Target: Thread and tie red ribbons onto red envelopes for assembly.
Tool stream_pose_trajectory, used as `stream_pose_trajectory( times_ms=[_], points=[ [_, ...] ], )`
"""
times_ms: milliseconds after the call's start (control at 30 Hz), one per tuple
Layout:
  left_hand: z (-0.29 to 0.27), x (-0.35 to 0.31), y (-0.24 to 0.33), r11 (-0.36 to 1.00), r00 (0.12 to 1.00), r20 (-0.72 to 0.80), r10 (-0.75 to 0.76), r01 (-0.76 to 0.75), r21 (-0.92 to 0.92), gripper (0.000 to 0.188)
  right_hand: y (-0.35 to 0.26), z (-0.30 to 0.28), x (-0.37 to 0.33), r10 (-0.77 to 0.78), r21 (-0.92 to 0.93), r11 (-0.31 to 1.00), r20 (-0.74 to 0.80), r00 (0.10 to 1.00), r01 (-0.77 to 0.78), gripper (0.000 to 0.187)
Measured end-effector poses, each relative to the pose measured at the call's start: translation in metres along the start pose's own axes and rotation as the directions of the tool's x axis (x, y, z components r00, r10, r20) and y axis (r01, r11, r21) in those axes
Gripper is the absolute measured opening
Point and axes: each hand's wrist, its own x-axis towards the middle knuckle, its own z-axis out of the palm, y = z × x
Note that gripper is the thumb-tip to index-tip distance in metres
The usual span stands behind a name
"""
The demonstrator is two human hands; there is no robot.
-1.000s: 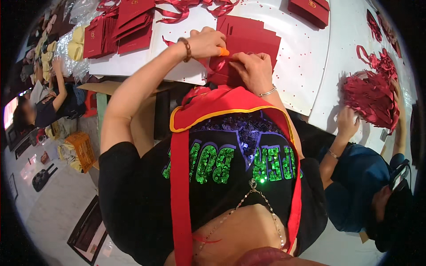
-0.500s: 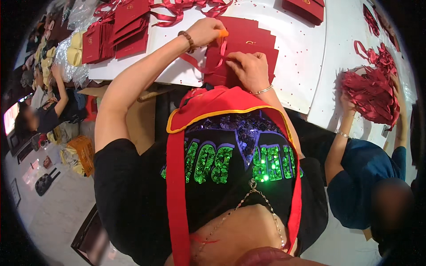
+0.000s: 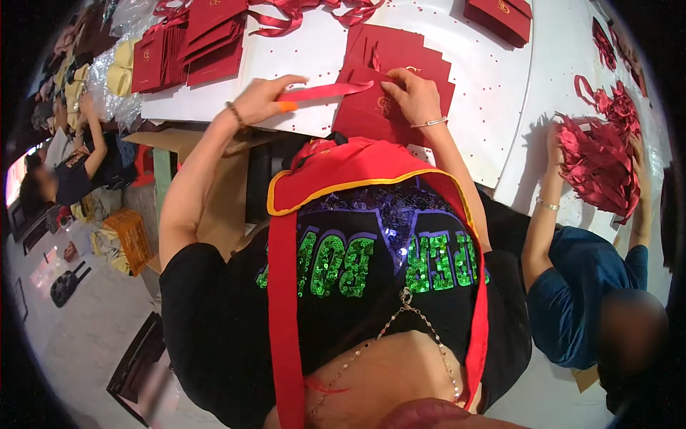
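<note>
My left hand (image 3: 263, 99), with an orange cover on one fingertip, pinches a red satin ribbon (image 3: 325, 91). The ribbon stretches rightward, fairly taut, to the top of a dark red flat paper bag (image 3: 357, 113) with a gold emblem. At that bag's upper edge, close to the ribbon's far end, the thumb and forefinger of my right hand (image 3: 416, 99) are closed on it. What lies between those fingertips is partly hidden. Beneath and behind the bag, several more dark red bags (image 3: 389, 44) lie fanned in a stepped stack.
Finished-looking red bags (image 3: 214, 53) stand stacked at the far left, beside loose ribbons (image 3: 279, 18). Another red pile (image 3: 500, 18) lies far right. Small red dots dot the white table (image 3: 486, 93). On the right, a co-worker's hands hold a ribbon bundle (image 3: 600, 168). A cardboard box (image 3: 221, 214) stands below the table's left edge.
My left hand has moved left and down from the stack, drawing the ribbon out straight. My right hand has shifted slightly up and right, staying at the bag. The co-worker's bundle has barely moved.
</note>
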Motion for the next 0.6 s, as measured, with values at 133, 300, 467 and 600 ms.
stream_pose_trajectory(
  times_ms=[133,300,467,600],
  points=[
    [-0.015,-0.036,-0.047,0.957,0.993,-0.071,-0.091,0.067,-0.283,0.028,-0.002,0.001,0.003,0.041,-0.003,0.999,0.034,0.999,-0.041,0.024],
    [-0.027,-0.051,-0.042,0.604,0.965,-0.203,-0.165,-0.064,-0.795,0.027,0.001,0.001,0.003,0.036,-0.03,0.999,0.029,0.999,-0.035,0.024],
    [-0.029,-0.033,0.003,0.041,0.912,-0.39,0.129,-0.398,-0.917,0.038,-0.004,-0.001,0.004,0.038,-0.043,0.998,0.036,0.999,-0.036,0.023],
    [-0.031,-0.006,0.062,0.302,0.95,-0.303,0.081,-0.313,-0.9,0.034,-0.008,-0.002,0.003,0.008,-0.062,0.998,0.042,0.999,-0.006,0.022]
  ],
)
